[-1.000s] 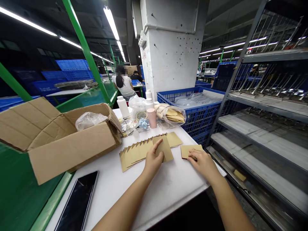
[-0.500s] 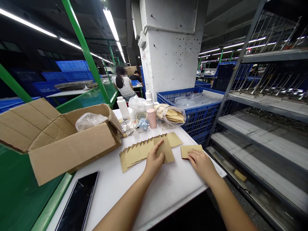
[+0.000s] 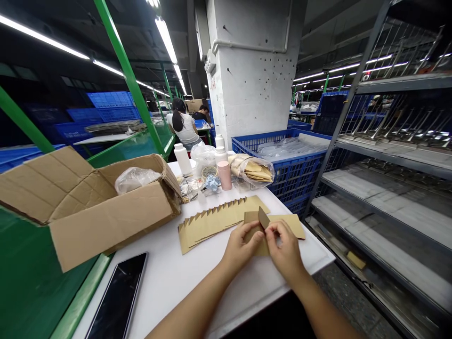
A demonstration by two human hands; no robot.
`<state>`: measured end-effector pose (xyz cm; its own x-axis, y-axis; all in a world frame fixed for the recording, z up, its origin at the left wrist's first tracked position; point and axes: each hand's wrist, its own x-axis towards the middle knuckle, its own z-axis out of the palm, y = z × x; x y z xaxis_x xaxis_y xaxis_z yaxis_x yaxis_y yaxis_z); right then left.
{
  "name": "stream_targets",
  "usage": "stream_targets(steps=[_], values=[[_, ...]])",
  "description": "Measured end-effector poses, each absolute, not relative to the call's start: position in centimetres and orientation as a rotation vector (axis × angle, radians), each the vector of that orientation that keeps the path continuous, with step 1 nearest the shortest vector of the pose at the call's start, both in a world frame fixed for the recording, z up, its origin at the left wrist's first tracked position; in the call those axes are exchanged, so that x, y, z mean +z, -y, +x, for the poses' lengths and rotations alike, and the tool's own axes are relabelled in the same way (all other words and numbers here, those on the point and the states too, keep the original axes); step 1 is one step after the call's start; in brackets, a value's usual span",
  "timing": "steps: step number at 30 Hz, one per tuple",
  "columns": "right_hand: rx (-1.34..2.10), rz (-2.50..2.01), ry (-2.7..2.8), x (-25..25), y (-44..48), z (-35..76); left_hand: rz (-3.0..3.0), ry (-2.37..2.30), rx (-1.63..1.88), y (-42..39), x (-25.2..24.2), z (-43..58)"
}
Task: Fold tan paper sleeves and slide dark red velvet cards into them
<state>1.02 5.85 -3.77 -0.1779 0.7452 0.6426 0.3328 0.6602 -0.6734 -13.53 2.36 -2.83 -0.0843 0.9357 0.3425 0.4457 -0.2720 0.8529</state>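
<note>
My left hand (image 3: 242,245) is closed on a small kraft paper envelope (image 3: 262,250) on the white table, its thumb and fingers at the upper part. Right beside it, my right hand (image 3: 286,249) pinches a thin dark brown card (image 3: 263,218) that stands tilted over the envelope. Whether the card's lower edge is inside the envelope is hidden by the fingers. Left of my hands lies a fanned row of kraft envelopes (image 3: 212,220) with pointed corners along the top. A small pile of tan cards (image 3: 294,225) lies partly behind my right hand.
An open cardboard box (image 3: 113,221) with a plastic bag stands at left, a phone (image 3: 118,294) in front. Behind are white bottles (image 3: 182,159), a pink bottle (image 3: 224,175) and bagged kraft envelopes (image 3: 252,169). A blue crate (image 3: 296,165) and metal rack (image 3: 381,188) stand right. People sit farther back.
My right hand has moved left from the tan pile to the envelope, bringing the dark card. My left hand has drawn its envelope away from the fanned row, towards the right.
</note>
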Motion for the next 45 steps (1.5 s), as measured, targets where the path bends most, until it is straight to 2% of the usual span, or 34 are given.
stream_targets(steps=[4, 10, 14, 18, 26, 31, 36, 41, 45], values=[[0.581, -0.808, 1.696, -4.1, -4.5, -1.0, 1.764, -1.502, 1.347, -2.3, -3.0, -13.2], [0.574, -0.905, 1.577, -4.5, -5.7, 0.4, 1.621, -1.638, 1.410, -3.1, -3.8, -14.3], [0.377, -1.058, 1.358, -3.8, -6.7, 3.0, 1.349, -1.653, 1.555, -3.6, -3.8, -15.5], [0.200, -0.985, 1.404, -3.4, -5.5, 2.5, 1.283, -1.606, 1.627, -3.4, -3.4, -15.3], [0.423, -0.726, 1.693, -4.5, -2.8, -1.7, 1.640, -1.332, 1.461, -1.8, -3.0, -12.8], [0.423, -0.904, 1.423, -4.2, -5.0, 0.6, 1.656, -1.300, 1.398, -2.5, -3.0, -13.7], [0.738, -0.826, 1.478, -3.8, -7.2, 2.4, 1.676, -1.190, 1.246, -2.7, -3.1, -13.9], [0.723, -0.865, 1.135, -3.8, -7.8, 3.3, 1.645, -1.400, 1.309, -2.7, -3.1, -13.9], [0.771, -0.881, 1.156, -3.8, -7.7, 2.9, 1.670, -1.372, 1.256, -2.5, -3.0, -13.9]])
